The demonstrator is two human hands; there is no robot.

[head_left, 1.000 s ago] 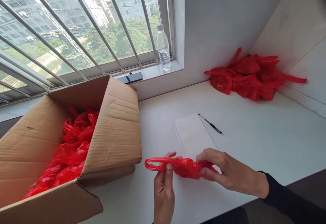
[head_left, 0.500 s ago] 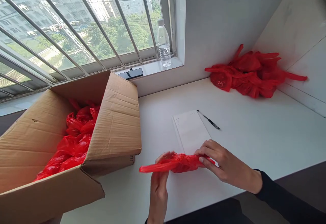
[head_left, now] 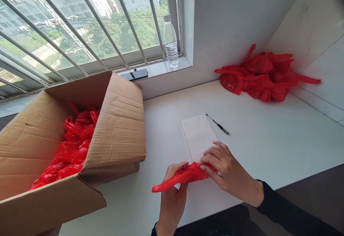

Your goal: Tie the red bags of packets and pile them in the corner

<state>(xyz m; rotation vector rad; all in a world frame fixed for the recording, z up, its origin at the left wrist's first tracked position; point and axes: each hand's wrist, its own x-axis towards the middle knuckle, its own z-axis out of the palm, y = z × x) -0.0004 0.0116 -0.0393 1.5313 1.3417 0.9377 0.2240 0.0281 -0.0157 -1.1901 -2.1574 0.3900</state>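
Observation:
A crumpled red plastic bag (head_left: 185, 175) is stretched between both hands just above the white table (head_left: 268, 135). My left hand (head_left: 172, 193) grips it from below near the middle, and a loose handle end sticks out to the left. My right hand (head_left: 225, 173) pinches the bag's right end with curled fingers, its wrist in a dark sleeve. Both hands hover near the table's front edge, over the lower end of a white sheet of paper (head_left: 199, 135).
An open cardboard box (head_left: 118, 128) holding several red bags (head_left: 72, 143) stands at the left. A pile of red bags (head_left: 260, 78) lies at the back right by the wall. A black pen (head_left: 218, 124) lies beside the paper. A water bottle (head_left: 170, 42) and a phone (head_left: 134, 74) rest on the windowsill.
The hands have drawn closer together, bunching the bag shorter. The loose handle end now droops down to the left. The view has shifted slightly.

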